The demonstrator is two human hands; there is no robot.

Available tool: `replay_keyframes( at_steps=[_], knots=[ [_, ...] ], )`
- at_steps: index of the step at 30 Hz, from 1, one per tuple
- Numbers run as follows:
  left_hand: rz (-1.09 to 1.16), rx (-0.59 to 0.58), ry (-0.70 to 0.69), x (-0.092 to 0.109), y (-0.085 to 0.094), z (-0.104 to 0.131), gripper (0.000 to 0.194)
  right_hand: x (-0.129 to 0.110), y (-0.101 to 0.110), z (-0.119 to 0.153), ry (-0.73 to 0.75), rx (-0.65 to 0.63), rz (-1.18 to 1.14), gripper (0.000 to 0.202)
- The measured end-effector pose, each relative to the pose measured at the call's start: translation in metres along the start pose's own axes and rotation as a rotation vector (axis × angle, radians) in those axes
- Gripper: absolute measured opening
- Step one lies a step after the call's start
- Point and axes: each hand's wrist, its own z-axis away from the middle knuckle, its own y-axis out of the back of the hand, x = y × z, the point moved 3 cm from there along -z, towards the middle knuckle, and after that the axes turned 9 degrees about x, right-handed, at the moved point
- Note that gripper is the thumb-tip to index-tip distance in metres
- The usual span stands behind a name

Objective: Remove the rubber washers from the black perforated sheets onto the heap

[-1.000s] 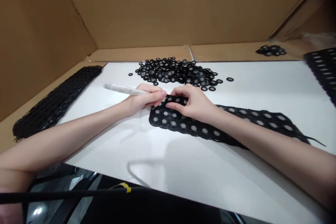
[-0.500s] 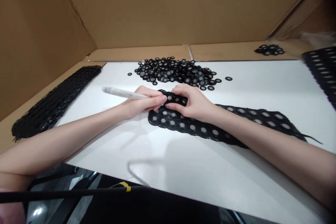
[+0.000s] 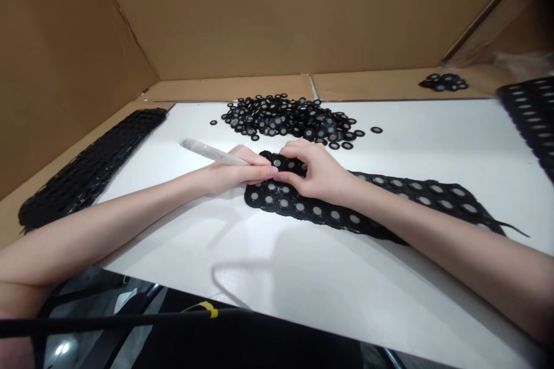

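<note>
A black rubber sheet (image 3: 318, 210) dotted with pale round centres lies across the white board, running from the middle towards the right. My left hand (image 3: 236, 172) pinches a whitish pen-like tool (image 3: 208, 151), whose tip is hidden by the fingers at the sheet's left end. Thumb and fingers of my right hand (image 3: 318, 170) are closed on the sheet's far edge close to my left fingertips. Whether a loose ring sits between those fingers is hidden. Beyond both hands, a heap of small black rings (image 3: 289, 117) with grey centres is spread out.
The white board (image 3: 194, 253) rests on cardboard. A stack of black perforated sheets (image 3: 93, 167) lies at the left. Another dotted black sheet (image 3: 530, 118) is at the right edge, with a small cluster of rings (image 3: 445, 82) near it. Cardboard walls (image 3: 281, 17) stand behind.
The tool's back end has swung to the right and tilts more steeply. My left fingers have shifted slightly right, towards my right thumb. The sheet stays in place.
</note>
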Motion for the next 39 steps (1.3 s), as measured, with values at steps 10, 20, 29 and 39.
replay_keyframes(
  at_steps=[10,20,29,39],
  knots=[
    [0.105,0.233,-0.056,-0.002,0.005,0.016,0.046,-0.009,0.007,0.000,-0.052,-0.137,-0.122,0.030],
    [-0.007,0.085,-0.041,0.005,-0.005,0.024,0.046,-0.005,0.007,-0.001,-0.046,-0.146,-0.248,0.040],
    [-0.053,0.073,-0.049,0.008,-0.006,0.024,0.044,-0.003,0.007,-0.001,-0.085,-0.094,-0.286,0.039],
    [-0.009,-0.046,-0.022,0.010,-0.008,0.020,0.045,-0.011,0.006,0.000,-0.086,-0.171,-0.339,0.032]
  ],
)
